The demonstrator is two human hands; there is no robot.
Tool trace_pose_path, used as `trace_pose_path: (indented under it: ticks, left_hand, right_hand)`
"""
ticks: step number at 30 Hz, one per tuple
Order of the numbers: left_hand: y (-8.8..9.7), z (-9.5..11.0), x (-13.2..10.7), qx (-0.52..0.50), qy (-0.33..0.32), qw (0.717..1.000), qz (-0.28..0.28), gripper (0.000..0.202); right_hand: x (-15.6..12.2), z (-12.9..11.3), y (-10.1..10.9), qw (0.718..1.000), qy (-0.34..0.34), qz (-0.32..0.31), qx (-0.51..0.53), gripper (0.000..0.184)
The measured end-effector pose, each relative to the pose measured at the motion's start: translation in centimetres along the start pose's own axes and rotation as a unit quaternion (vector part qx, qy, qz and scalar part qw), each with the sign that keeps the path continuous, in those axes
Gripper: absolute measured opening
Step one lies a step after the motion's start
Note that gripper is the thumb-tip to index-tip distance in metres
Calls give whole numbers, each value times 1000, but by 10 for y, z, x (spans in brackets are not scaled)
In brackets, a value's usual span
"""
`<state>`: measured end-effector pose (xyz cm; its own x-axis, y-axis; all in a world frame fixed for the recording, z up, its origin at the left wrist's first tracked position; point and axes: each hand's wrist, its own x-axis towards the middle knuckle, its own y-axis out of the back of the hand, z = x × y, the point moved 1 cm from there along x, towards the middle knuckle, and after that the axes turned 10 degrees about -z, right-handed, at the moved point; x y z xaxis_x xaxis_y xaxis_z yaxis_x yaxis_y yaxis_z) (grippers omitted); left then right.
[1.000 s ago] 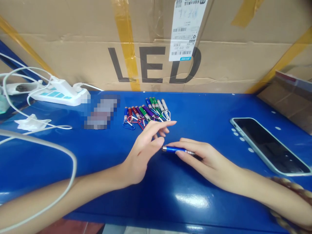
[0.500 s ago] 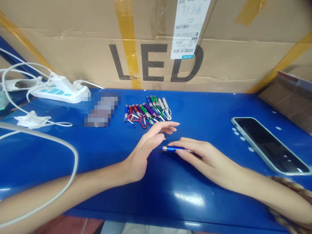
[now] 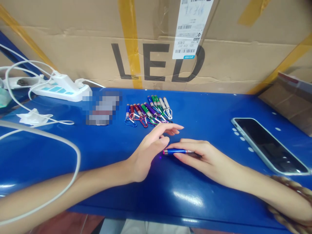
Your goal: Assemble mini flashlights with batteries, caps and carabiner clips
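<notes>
A slim blue keychain flashlight [image 3: 176, 151] lies level between the thumb and fingers of my right hand [image 3: 201, 152], its silver head pointing left. Pinkish light shows at that head, and a small violet spot glows on the table just left of it. My left hand [image 3: 152, 148] is held on edge beside the head, fingers stretched and slightly bent, holding nothing. Behind it, several keychain flashlights [image 3: 146, 110] in blue, red, purple, green and silver lie in two rough rows with their carabiner clips toward me. My left fingers partly cover the nearest clips.
On the right of the blue table [image 3: 109, 195] lies a phone [image 3: 270, 146] in a pale case. A power strip [image 3: 63, 91] and white cables stand at left, one cable [image 3: 75, 156] crossing over my left forearm. A large cardboard box [image 3: 97, 61] walls the back; a blurred-out item [image 3: 103, 110] lies before it.
Pinkish light now shows at the flashlight's head, with a violet spot on the table. My left hand has shifted slightly right, its thumb closer to the head.
</notes>
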<state>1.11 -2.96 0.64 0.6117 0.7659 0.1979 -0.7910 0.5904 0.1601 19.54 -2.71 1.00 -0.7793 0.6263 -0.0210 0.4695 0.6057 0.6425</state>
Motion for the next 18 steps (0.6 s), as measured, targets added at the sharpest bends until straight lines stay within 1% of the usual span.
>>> trace_pose_path:
  ticks: [7,18]
  left_hand:
    - [-1,1,0,-8,6,1000,5,39]
    - [0,2,-2,-15,19,1000,4,36]
  right_hand:
    - [2,-3,0,1000,21,8,-17,28]
    - [3,-6,2,998,58,-16,-7,31]
